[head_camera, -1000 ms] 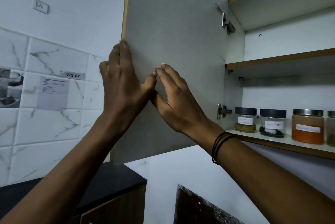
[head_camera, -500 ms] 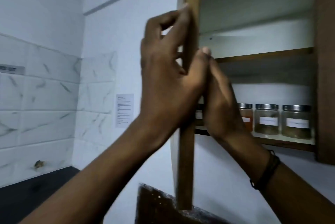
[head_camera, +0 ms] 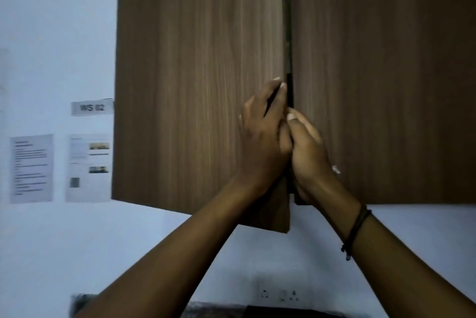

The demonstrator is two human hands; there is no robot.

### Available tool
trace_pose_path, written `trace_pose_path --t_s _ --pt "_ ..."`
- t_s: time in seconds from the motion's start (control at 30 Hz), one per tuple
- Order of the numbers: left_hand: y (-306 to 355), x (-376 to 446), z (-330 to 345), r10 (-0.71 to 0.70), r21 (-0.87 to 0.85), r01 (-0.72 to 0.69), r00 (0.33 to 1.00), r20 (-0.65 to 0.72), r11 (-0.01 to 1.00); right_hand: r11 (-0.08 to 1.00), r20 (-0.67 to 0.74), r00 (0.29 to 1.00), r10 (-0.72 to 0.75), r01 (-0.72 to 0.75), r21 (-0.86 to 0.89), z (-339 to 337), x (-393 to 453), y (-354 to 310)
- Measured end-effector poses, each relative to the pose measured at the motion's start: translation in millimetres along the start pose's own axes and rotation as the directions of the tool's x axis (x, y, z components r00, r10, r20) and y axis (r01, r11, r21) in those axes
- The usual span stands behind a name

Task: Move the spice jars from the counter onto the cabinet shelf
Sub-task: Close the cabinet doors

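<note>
No spice jars show; the wooden cabinet doors hide the shelf. The left cabinet door (head_camera: 195, 86) stands slightly ajar, its free edge a narrow dark gap away from the shut right cabinet door (head_camera: 386, 73). My left hand (head_camera: 262, 134) lies on the front of the left door at that edge, fingertips at the gap. My right hand (head_camera: 309, 153) is pressed against the left hand, its fingers curled into the gap around the door's edge and its thumb on top. Both hands hold the left door and nothing else.
On the white wall left of the cabinet hang a "WS 02" label (head_camera: 92, 107) and two printed sheets (head_camera: 31, 168). A wall socket (head_camera: 279, 295) sits below the cabinet, above a dark counter strip (head_camera: 257, 311). A dark cord bracelet (head_camera: 356, 227) circles my right wrist.
The left door swung from wide open to almost shut with both hands on its edge. The jars on the shelf, visible earlier, are now hidden.
</note>
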State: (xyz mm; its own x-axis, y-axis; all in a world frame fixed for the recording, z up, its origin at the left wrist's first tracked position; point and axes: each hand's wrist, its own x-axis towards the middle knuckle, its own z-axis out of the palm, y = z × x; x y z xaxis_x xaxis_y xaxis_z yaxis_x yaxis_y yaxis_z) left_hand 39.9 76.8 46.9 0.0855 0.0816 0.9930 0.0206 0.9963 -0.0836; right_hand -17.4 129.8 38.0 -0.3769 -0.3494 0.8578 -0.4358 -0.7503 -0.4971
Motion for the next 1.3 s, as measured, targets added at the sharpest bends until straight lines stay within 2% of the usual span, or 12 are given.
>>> trace_pose_path --t_s 0.1,0.2,0.3,0.43,0.67,0.83,1.03,1.2,1.3 --pt "-16 -4 25 0.012 0.004 -0.012 0.999 0.037 1.0 0.969 -0.058 0.997 -0.055 0.039 -0.244 -16 11 14" --pt "-34 -13 48 0.05 -0.001 -0.05 0.995 0.09 0.999 0.872 -0.035 0.986 -0.165 0.13 -0.472 -32 21 28" --pt "-50 -20 66 0.089 0.011 -0.092 0.988 0.13 0.996 0.714 0.031 0.971 -0.237 0.196 -0.672 -45 28 42" --pt "-71 -29 85 0.131 0.015 -0.134 0.982 0.138 0.991 0.428 0.09 0.943 -0.321 0.229 -0.874 -52 33 61" --pt "-96 -43 106 0.162 0.084 -0.184 0.963 0.215 0.979 0.176 0.164 0.959 -0.232 0.207 -0.962 -60 38 90" --pt "-109 -46 117 0.172 0.136 -0.21 0.952 0.252 0.968 0.157 0.204 0.966 -0.158 0.228 -0.961 -70 40 107" --pt "-114 -52 120 0.162 0.174 -0.226 0.933 0.32 0.959 0.063 0.259 0.963 -0.07 0.263 -0.963 -79 41 114" --pt "-112 -52 114 0.164 0.219 -0.262 0.908 0.386 0.94 0.037 0.24 0.97 -0.033 0.241 -0.97 -79 39 116" --pt "-113 -58 107 0.097 0.307 -0.244 0.9 0.426 0.92 -0.01 0.23 0.973 -0.001 0.23 -0.973 -80 35 117"
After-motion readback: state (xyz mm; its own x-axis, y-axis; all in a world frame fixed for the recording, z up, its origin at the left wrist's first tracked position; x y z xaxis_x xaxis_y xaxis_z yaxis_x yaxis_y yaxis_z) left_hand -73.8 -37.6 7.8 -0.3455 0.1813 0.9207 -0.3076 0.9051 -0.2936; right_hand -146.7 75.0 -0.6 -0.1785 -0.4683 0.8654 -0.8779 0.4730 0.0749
